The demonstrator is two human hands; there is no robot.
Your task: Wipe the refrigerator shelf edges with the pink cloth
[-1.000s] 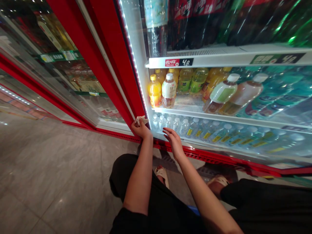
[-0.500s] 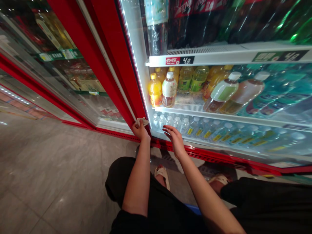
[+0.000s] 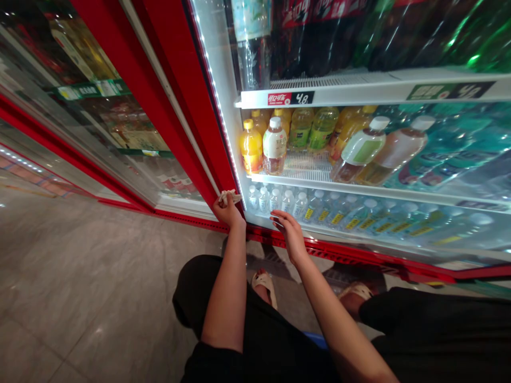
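My left hand (image 3: 230,211) is closed on a crumpled whitish cloth (image 3: 229,197), at the low end of the red door frame (image 3: 195,96). Whether it is cloth or paper is hard to tell. My right hand (image 3: 292,234) hovers before the glass door of the lit drinks fridge, fingers spread a little and holding nothing. Behind the glass, near that hand, stands a row of small water bottles (image 3: 300,205). Above them a shelf bears an orange juice bottle (image 3: 252,148) and a white-capped tea bottle (image 3: 275,147).
A second fridge door with a green shelf strip (image 3: 93,89) is at the left. Along the bottom runs the fridge's red base (image 3: 347,255). My knees and sandals (image 3: 264,286) are close below it, on the grey tiled floor (image 3: 99,276). Something blue (image 3: 316,339) shows beneath me.
The view has shifted slightly. My left hand stays at the frame's low end with the cloth, a touch higher. My right hand has moved slightly right and down, still empty.
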